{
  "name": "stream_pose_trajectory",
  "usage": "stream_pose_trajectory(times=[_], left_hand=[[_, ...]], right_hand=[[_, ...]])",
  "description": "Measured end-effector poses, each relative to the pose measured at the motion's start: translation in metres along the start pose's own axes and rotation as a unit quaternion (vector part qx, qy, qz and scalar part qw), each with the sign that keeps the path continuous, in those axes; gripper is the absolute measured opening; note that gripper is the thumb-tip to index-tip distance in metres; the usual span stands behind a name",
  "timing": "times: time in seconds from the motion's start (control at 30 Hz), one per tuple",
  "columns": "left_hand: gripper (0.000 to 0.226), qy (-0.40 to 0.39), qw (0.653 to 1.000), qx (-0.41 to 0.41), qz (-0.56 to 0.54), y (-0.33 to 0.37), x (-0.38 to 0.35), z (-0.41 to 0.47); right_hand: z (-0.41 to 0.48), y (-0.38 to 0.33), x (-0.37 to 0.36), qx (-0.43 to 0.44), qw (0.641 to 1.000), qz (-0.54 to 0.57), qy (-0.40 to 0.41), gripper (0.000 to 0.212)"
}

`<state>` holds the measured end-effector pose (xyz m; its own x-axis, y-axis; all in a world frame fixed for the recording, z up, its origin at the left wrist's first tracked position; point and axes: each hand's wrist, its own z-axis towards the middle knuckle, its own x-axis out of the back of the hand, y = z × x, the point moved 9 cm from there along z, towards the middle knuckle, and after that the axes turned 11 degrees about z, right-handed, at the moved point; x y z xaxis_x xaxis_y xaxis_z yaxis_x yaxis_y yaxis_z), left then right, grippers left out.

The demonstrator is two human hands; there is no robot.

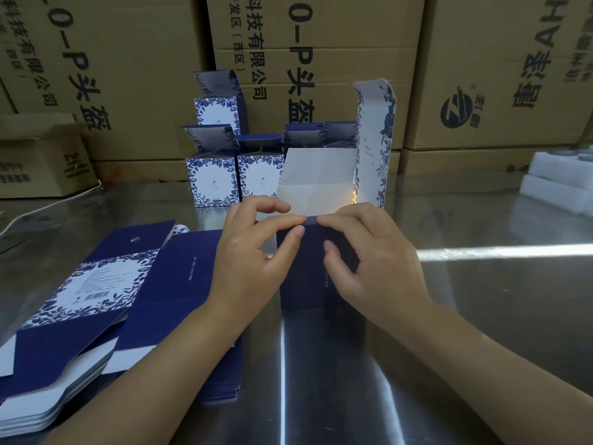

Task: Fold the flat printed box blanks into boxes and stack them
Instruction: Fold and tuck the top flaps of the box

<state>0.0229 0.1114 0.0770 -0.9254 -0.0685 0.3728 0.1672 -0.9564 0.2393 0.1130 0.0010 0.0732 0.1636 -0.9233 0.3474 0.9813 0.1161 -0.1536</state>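
Two bare forearms show: the left forearm comes in from 7 o'clock, the right forearm from 4 o'clock. The left hand and right hand are bare, with short, rounded fingernails.

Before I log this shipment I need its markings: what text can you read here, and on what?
"科技有限公司", "(西区)", "0-P头盔": sideways on the middle carton.
"科技有限公司", "0-P头盔": sideways on the left carton.
Right carton: upside-down print, cannot read surely.
Flat blank, label and barcode; folded boxes, print: too small.
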Motion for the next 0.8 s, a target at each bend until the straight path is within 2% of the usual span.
stream_pose_trajectory(times=[0.37, 0.8], left_hand=[[0.022, 0.006, 1.000, -0.018, 0.004, 0.003, 0.001, 0.000], [0.017, 0.010, 0.997, -0.080, 0.005, 0.017, 0.002, -0.003]], right_hand=[[0.001, 0.002, 0.000, -0.021, 1.000, 0.004, 0.001, 0.021], [0.001, 0.003, 0.007, -0.016, 0.999, 0.041, 0.031, 0.018]])
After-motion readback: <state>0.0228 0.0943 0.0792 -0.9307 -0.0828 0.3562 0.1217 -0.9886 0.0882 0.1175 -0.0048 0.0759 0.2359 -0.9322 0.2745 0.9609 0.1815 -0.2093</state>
